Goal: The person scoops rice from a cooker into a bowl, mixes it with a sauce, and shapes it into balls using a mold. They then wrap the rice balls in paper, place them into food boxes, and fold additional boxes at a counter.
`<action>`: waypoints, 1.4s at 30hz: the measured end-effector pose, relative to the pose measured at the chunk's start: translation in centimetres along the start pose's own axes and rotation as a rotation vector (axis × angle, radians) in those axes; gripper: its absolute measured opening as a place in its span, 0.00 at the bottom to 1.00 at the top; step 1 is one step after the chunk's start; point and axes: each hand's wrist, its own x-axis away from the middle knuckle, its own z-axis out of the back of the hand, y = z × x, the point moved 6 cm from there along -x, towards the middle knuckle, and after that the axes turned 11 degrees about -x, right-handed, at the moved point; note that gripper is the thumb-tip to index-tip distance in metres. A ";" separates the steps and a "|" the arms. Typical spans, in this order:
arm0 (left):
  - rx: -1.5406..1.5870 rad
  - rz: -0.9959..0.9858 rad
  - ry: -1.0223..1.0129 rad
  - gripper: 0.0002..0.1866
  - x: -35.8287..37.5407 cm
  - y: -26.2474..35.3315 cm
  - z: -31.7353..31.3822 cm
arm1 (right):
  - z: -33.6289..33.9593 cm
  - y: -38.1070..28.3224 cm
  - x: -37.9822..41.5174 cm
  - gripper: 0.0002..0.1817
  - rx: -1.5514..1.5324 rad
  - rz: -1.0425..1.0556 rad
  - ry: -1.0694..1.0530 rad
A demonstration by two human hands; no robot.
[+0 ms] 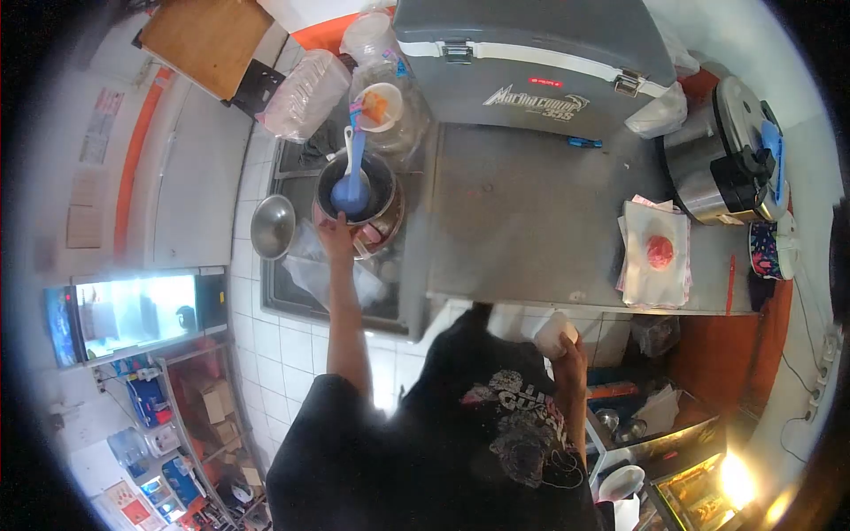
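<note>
At the left, my left hand (pixel 335 237) grips the near rim of a dark-lined metal pot (pixel 388 215). In the pot rest a blue ladle (pixel 351 196) and a second utensil with a white handle (pixel 348 137). Low in front of my body, below the table edge, my right hand (pixel 572 352) is closed around a pale, rounded thing (pixel 552 334), whose exact kind I cannot make out. Beside the pot lies a small metal bowl (pixel 273 227). Clear plastic bags (pixel 332 274) and a pinkish packet (pixel 374 234) sit just below the pot.
A grey cooler (pixel 531 66) stands at the back of the metal table (pixel 522 212). To the right are a rice cooker (pixel 717 159), a stack of paper sheets (pixel 660 279) with a red round print, and a red pen (pixel 731 283). Plastic tubs (pixel 367 37) stand behind the pot.
</note>
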 end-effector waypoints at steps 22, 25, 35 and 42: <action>-0.263 0.080 -0.110 0.37 2.5 -2.3 -0.4 | 2.4 1.1 1.9 0.26 -0.093 0.065 0.092; -0.593 -0.158 -0.002 0.35 1.1 -1.3 0.0 | 3.6 1.0 2.8 0.27 -0.079 0.119 0.142; -0.559 0.166 0.211 0.47 5.3 10.7 1.4 | 8.2 3.4 9.2 0.29 -0.185 0.201 0.217; -0.111 -0.424 -0.020 0.35 13.7 26.8 -6.6 | 14.8 5.9 20.2 0.33 -0.234 0.453 0.328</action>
